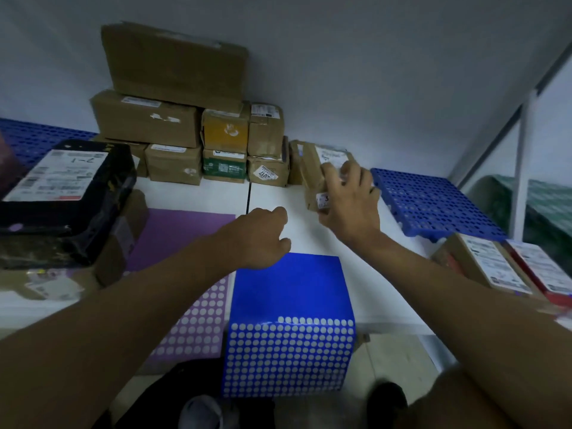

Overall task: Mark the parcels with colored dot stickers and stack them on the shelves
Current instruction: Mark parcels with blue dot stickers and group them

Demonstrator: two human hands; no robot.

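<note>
R hand (348, 199) is on a small brown parcel (312, 178), right of centre frame, fingers curled over its top and near end, thumb low at the white label on its front. Parcel is tilted, far end up against the back row; can't tell if the near end is off the white table (309, 239) or just tipped.

L hand (263, 236) at mid frame, just past the top edge of the blue sticker sheet (288, 286). Fingers curled under, holds nothing visible; can't tell if a dot is stuck on a fingertip, too blurred.

Purple sticker sheet (185, 236) lies left of the blue one, partly under the L forearm. Blue sheet overhangs the near table edge, lower half bent down.

Stack of brown parcels (173, 119) upper left-centre vs the wall. Black parcel (68, 193) at left on other boxes. Blue perforated tray (433, 202) right of the R hand. Two labelled boxes (495, 267) at right edge.

Risks, my read:
- One-handed grip on a tilted box: may slip or knock the neighbour boxes behind it.
- Blue sheet hangs half off the table; a forearm brush could drag it to the floor.
- Dim + blurred view: wrong colour dot or missed parcel is likely if rushed.
- No dot seen on this parcel yet, so prob not marked; shelving it now = skipped step.
</note>
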